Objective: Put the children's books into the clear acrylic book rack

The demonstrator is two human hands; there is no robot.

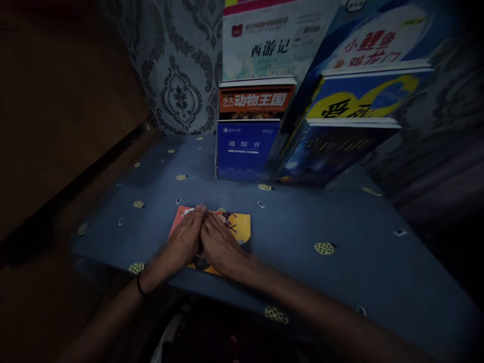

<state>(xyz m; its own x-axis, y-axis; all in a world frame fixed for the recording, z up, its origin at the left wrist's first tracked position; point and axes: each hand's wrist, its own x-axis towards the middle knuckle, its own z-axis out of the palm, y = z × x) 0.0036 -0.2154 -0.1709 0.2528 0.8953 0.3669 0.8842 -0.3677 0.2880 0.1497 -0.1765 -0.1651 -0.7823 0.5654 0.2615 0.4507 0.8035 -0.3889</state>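
A thin picture book [242, 225] with an orange, red and yellow cover lies flat near the table's front edge. My left hand [184, 236] rests on its left part, fingers stretched forward. Beside it, my right hand [220, 246] lies on the middle of the cover, its fingers also stretched out and angled to meet the left ones. The two hands touch at the fingertips. Much of the cover is hidden under them. A dark band circles my left wrist.
A blue patterned cloth covers the table [295, 217]. Behind the hands stands a rack of upright books, with a blue booklet [245, 164] and a dark blue book [333, 151] in front. A patterned wall [179, 96] rises behind; brown furniture [68, 111] is at the left.
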